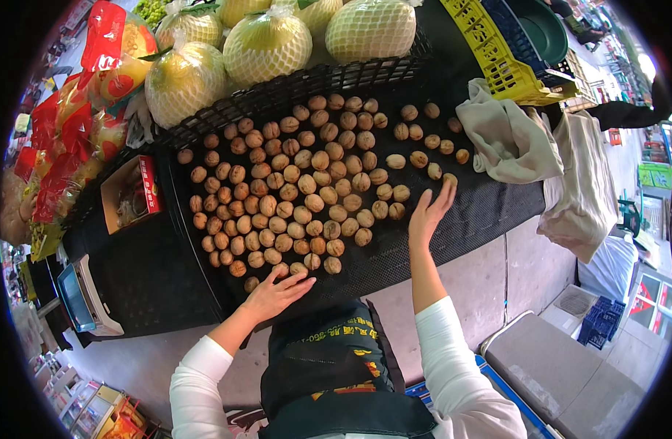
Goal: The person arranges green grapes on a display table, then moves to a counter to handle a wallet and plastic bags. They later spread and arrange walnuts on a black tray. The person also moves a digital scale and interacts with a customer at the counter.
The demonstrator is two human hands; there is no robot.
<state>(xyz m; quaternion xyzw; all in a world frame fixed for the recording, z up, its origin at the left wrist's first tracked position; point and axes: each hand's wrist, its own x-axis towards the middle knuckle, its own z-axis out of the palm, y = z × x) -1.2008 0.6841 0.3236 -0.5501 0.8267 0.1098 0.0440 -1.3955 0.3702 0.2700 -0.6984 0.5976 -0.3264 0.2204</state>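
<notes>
Several rows of brown walnuts [305, 184] lie spread in a single layer on a black mesh-textured mat [390, 258]. My left hand [281, 293] is at the near edge of the group, palm down with fingers apart, its fingertips against the nearest walnuts. On the right, my right hand [432, 215] reaches forward over the mat. Its fingertips touch one walnut [450, 180], and its thumb stands away from the fingers. A looser scatter of walnuts [418, 159] lies ahead of that hand.
Behind the walnuts, a black plastic basket [314, 82] holds netted, wrapped pomelos [267, 46]. Left are bagged fruit [119, 77], a small open cardboard box [130, 195] and a scale [89, 299]. Right are a beige cloth [506, 134] and a yellow crate [492, 55].
</notes>
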